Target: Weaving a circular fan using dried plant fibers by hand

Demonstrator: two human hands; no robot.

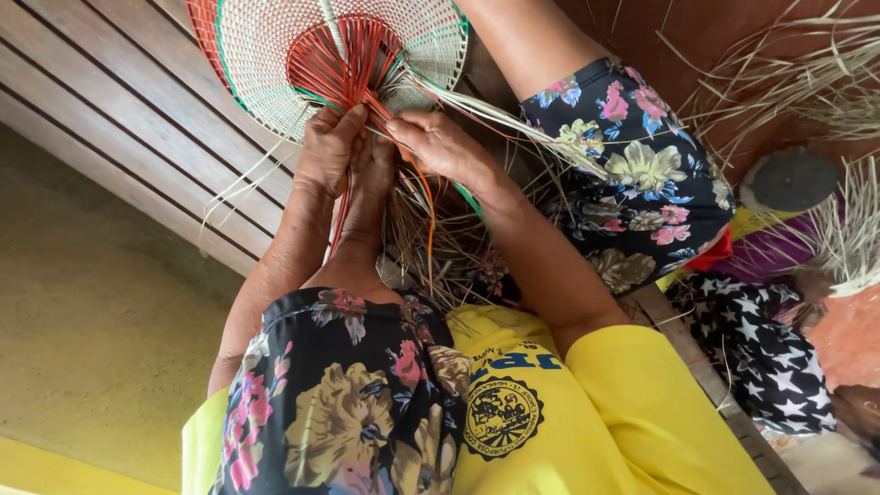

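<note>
The slatted wooden floor ran under everything, and the person sat on it in flowered trousers and a yellow shirt. Up top, the round woven piece, pale with a red-and-green rim and a red centre, lay tilted against the slats between the knees. Loose pale straw strips were scattered well off to the right, beside a dark round lid. Down at the weave's lower edge, the left hand was curled shut around a bundle of red strands, thumb pressed over them. The right hand sat just beside it, fingertips pinching pale strands that ran off to the right.
</note>
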